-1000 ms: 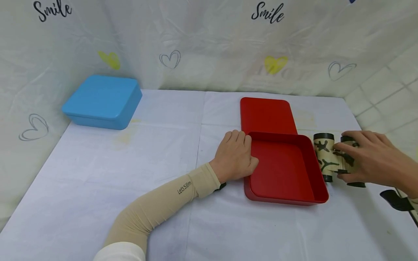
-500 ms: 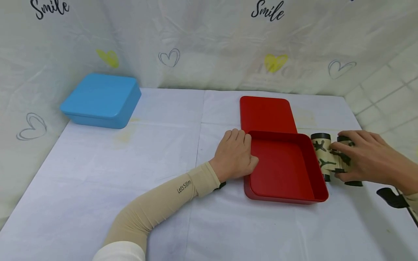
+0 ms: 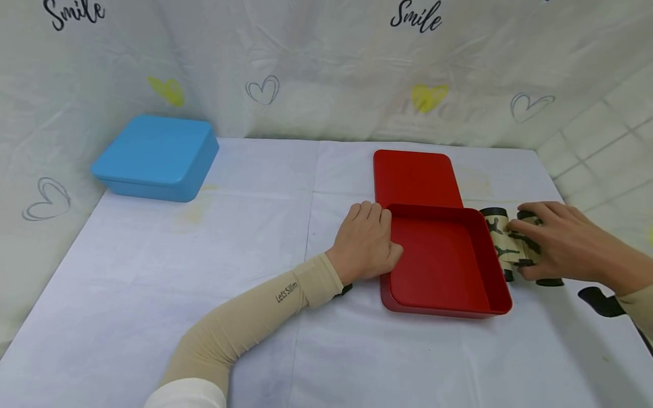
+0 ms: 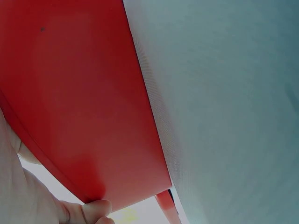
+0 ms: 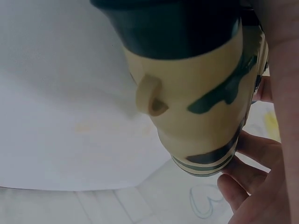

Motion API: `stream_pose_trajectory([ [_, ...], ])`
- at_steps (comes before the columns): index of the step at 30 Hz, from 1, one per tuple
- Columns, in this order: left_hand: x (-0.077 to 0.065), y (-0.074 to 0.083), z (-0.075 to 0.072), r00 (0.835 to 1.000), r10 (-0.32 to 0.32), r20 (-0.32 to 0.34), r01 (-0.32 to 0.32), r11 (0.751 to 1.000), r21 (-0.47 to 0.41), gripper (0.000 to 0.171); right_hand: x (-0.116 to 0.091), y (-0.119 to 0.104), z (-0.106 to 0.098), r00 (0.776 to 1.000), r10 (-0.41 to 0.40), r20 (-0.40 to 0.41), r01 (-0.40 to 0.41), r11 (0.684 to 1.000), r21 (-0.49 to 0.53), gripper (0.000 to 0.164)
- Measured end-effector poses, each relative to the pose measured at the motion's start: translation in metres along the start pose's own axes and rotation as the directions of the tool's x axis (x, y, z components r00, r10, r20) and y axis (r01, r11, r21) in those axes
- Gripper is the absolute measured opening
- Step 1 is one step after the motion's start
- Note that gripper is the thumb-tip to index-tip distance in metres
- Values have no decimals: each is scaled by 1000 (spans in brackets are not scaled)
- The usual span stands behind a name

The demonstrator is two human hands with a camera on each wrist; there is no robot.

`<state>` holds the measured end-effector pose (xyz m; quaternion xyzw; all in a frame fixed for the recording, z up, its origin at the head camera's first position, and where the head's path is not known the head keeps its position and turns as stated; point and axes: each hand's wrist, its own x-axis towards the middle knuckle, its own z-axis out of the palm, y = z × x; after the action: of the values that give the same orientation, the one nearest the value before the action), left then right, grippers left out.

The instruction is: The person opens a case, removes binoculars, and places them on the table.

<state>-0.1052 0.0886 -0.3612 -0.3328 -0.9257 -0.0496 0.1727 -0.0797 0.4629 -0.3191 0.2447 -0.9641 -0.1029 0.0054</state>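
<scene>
A red rectangular box [image 3: 444, 309] stands open on the white-covered table, right of centre. My left hand [image 3: 363, 241] grips its left rim. In the left wrist view, fingertips [image 4: 96, 210] curl over the edge of the red wall [image 4: 84, 98]. Camouflage-patterned binoculars [image 3: 495, 232] with black ends lie against the right side of the box. My right hand [image 3: 568, 243] holds them by the right barrel, fingers on the far side and thumb on the near side. Close up in the right wrist view are a barrel [image 5: 187, 126] and its small strap loop [image 5: 150, 95].
A flat red lid [image 3: 418, 178] lies directly behind the box. At the back left of the table [image 3: 204, 317] sits a closed blue box [image 3: 158, 158]. A white printed curtain [image 3: 326, 68] hangs along the back and left.
My right hand has slid the binoculars a little to the left, up to the red box's right wall. The left hand keeps its grip on the rim.
</scene>
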Motion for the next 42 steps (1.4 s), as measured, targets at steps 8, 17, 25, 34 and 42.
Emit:
stream_pose_trajectory([
  [8,1,-1,1,999,-6,44,7,1000,-16,17,4,1,3,998,17,52,-19,1000,23,82],
  [17,1,-2,-1,999,-12,44,12,1000,-17,17,5,3,4,999,-6,36,5,999,43,84],
  [25,1,-1,-3,996,-15,93,17,999,-29,17,5,2,5,994,21,109,-26,999,46,88],
  [34,1,-1,-4,995,-10,97,13,1000,-24,17,5,3,6,996,6,92,-8,999,30,87],
  [42,0,-1,-3,998,-5,67,6,1000,-24,17,6,0,6,996,1,93,-2,1000,12,85],
])
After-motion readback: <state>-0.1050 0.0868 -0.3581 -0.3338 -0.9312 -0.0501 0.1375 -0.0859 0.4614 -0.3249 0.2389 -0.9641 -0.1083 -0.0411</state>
